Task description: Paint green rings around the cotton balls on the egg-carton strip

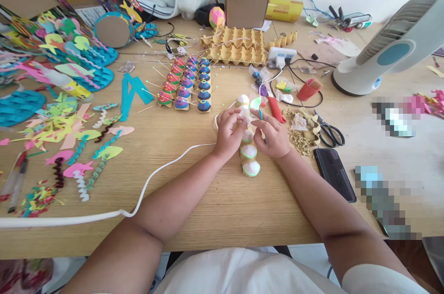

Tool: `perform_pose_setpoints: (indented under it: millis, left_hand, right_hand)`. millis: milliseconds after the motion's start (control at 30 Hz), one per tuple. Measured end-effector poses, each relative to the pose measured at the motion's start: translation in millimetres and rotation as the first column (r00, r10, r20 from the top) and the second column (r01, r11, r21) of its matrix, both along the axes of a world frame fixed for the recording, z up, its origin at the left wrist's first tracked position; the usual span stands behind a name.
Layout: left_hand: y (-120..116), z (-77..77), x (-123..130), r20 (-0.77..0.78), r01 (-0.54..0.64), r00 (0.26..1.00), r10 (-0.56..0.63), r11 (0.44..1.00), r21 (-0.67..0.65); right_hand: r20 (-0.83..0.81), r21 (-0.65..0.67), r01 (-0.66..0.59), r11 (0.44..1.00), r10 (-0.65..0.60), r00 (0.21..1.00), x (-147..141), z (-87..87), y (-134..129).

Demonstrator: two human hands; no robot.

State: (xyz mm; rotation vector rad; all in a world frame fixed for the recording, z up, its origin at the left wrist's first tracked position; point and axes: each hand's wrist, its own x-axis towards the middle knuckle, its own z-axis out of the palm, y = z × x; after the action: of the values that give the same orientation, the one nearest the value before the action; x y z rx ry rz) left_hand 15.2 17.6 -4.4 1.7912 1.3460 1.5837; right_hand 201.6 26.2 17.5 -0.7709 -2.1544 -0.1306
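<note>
My left hand (229, 131) pinches a small clear plastic packet (245, 115) between thumb and fingers. Close beside it, my right hand (274, 136) is closed around a thin blue stick-like tool (266, 139), its fingertips near the packet. Below both hands runs a row of egg-carton cups topped with white domes; the nearest dome (251, 167) has a light green rim. Part of that row is hidden by my hands. A pale green piece (255, 103) shows just beyond my fingers, near the far white dome (242, 99).
Painted egg-cup figures (182, 91) stand in rows behind left. Paper fish shapes (78, 169) cover the left side. Scissors (331, 132), a phone (335, 174) and a red cup (310, 89) lie right. A white cable (152, 178) crosses the table; a fan (385, 49) stands at right.
</note>
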Motion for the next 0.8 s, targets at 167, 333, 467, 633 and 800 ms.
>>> perform_pose_setpoints:
  millis: [167,333,467,633,800]
  left_hand:
    - [-1.5,2.2,-1.4,-0.084,-0.011,0.996,0.018,0.996,0.085]
    - [-4.4,3.2,-0.5,-0.159,0.009,0.987,0.009,0.993,0.115]
    - [-7.2,4.1,2.3,-0.174,-0.003,0.984,0.037,0.982,0.188]
    - [-8.9,4.5,2.5,-0.170,0.002,0.985,0.032,0.981,0.196]
    - [-8.8,2.8,2.8,-0.149,-0.013,0.988,0.035,0.989,0.150]
  right_hand:
    - [-0.072,-0.057,0.030,0.998,-0.034,0.997,-2.4,1.1,-1.0]
    - [-0.031,-0.016,0.088,0.996,-0.088,0.996,0.7,-0.7,2.6]
    - [0.017,0.129,0.131,0.983,-0.134,0.991,0.4,-0.9,2.9]
    - [-0.033,0.137,0.184,0.973,-0.181,0.983,0.5,-1.0,3.8]
    - [-0.082,0.164,0.238,0.957,-0.227,0.970,1.7,-3.1,4.9]
